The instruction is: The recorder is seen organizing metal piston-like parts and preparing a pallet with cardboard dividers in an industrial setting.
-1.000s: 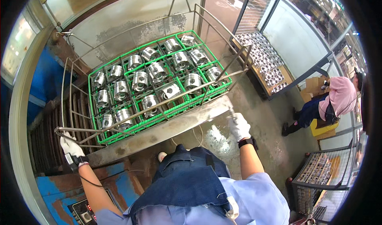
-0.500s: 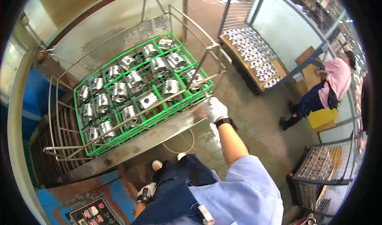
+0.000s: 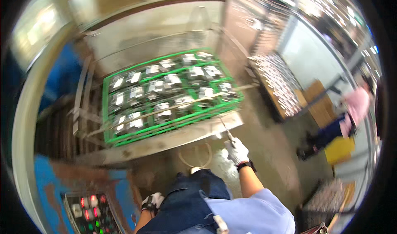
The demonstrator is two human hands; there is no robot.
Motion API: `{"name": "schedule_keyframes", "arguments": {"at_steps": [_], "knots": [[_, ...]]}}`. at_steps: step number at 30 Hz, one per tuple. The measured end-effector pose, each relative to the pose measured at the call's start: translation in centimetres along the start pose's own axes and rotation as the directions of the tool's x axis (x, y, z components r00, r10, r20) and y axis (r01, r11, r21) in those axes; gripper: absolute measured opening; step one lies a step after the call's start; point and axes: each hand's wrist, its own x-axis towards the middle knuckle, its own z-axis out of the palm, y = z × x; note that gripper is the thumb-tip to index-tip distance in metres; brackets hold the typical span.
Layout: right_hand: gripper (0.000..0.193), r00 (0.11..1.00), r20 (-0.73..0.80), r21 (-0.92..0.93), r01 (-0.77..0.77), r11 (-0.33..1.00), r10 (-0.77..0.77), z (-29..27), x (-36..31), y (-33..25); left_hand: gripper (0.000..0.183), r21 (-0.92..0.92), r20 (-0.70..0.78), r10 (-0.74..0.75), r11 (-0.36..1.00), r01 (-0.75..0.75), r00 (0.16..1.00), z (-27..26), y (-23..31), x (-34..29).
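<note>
My right hand [image 3: 237,150], in a white glove with a dark wristband, is closed round a thin metal rod [image 3: 226,126]. The rod points up toward the front edge of the metal ledge [image 3: 165,145]. On that ledge stands a green-coated wire basket [image 3: 173,124], where several shiny metal pistons [image 3: 163,111] sit in rows of compartments. Low beside my thigh, my left hand [image 3: 154,201], also gloved and banded, appears empty with its fingers loosely apart. Motion blur softens the rod's tip and the pistons.
At lower left is a worn blue machine with a lit control panel [image 3: 90,212]. A metal-rail frame [image 3: 84,97] surrounds the basket. A rack of many metal parts [image 3: 277,83] stands at right, near a person in pink [image 3: 356,110]. A hose loop [image 3: 194,157] lies on the wet floor.
My right hand has drawn back from the basket's front right corner, and the rod now shows in it. The whole view has shifted and blurred. My left hand stays low by my thigh.
</note>
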Motion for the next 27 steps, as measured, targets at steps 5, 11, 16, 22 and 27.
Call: {"name": "schedule_keyframes", "arguments": {"at_steps": [5, 11, 16, 22, 27], "knots": [[0.035, 0.845, 0.143, -0.166, 0.533, 0.83, -0.515, 5.1, -7.9, -10.9, 0.04, -0.18, -0.031, -0.077, 0.981, 0.07, 0.997, 0.6, -3.6, -6.3], [0.015, -0.026, 0.341, 0.565, 0.805, 0.183, -0.94, 10.1, -20.8, -26.6, 0.033, -0.35, -0.136, -0.184, 0.928, 0.126, 0.973, 8.4, -12.6, -10.8], [0.044, -0.545, 0.183, 0.197, 0.836, -0.513, -0.818, 4.3, -39.7, -41.2, 0.038, -0.685, -0.257, -0.508, 0.696, 0.215, 0.822, 13.5, -15.0, -19.1], [0.055, -0.748, -0.439, 0.394, 0.338, -0.855, -0.498, 9.8, -51.8, -53.6, 0.039, -0.819, -0.387, -0.879, 0.19, -0.541, 0.278, 32.0, -19.5, -7.8], [0.044, -0.8, -0.271, 0.204, 0.496, -0.844, -0.536, 17.9, -57.6, -57.3, 0.047, -0.946, -0.323, -0.922, 0.309, -0.095, 0.216, 27.7, -15.0, -17.6]]}}
